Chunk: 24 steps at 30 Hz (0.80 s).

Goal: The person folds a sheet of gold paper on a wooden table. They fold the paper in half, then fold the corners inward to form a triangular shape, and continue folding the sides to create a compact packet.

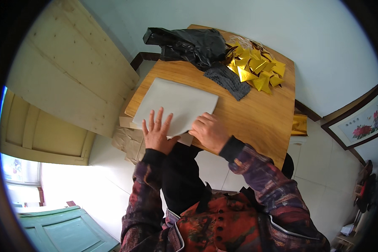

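Observation:
A smooth light-grey sheet (178, 98), perhaps folded or stacked, lies at the near left of the wooden table (256, 122). My left hand (157, 133) rests flat on its near edge with the fingers spread. At the sheet's near right corner, my right hand (210, 131) is closed, thumb and fingers pinching the edge. Its fingertips are partly hidden, so how many layers it grips cannot be told. A bit of brown card (184, 138) shows beneath the sheet between my hands.
Behind the sheet lie a crumpled black plastic bag (193, 44), a dark ribbed cloth (229, 80) and a heap of folded gold foil pieces (256, 67). Brown paper (128, 143) hangs low at the left. A wooden board (71, 63) leans there, and a framed picture (361, 122) stands at right.

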Motion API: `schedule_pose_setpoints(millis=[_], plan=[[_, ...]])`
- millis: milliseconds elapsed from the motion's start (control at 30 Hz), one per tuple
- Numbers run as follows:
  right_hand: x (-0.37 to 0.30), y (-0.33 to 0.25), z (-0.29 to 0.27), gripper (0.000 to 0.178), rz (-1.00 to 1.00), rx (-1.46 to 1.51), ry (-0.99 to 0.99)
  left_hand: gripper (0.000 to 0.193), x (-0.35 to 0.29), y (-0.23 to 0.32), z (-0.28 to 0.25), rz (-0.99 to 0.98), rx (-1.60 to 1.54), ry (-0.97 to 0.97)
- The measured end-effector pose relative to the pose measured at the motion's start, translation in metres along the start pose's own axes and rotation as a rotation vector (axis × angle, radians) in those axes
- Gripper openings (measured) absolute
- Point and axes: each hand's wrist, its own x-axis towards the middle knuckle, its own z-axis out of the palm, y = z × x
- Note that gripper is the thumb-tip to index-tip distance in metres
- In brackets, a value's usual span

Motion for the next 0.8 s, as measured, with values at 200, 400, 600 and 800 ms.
schedule_pose_setpoints(millis=[200, 400, 600, 800], plan=[[-0.106, -0.001, -0.08, 0.021, 0.192, 0.019, 0.026, 0.042, -0.029, 0.086, 0.023, 0.357, -0.036, 0.123], [-0.208, 0.006, -0.128, 0.011, 0.524, 0.052, 0.119, 0.018, -0.022, 0.154, 0.052, 0.63, -0.186, 0.194], [-0.247, 0.006, -0.136, 0.004, 0.636, 0.112, 0.175, 0.014, -0.023, 0.178, 0.062, 0.684, -0.284, 0.014], [-0.252, 0.011, -0.138, 0.006, 0.753, 0.277, 0.207, 0.018, -0.013, 0.165, 0.054, 0.683, -0.336, -0.081]])
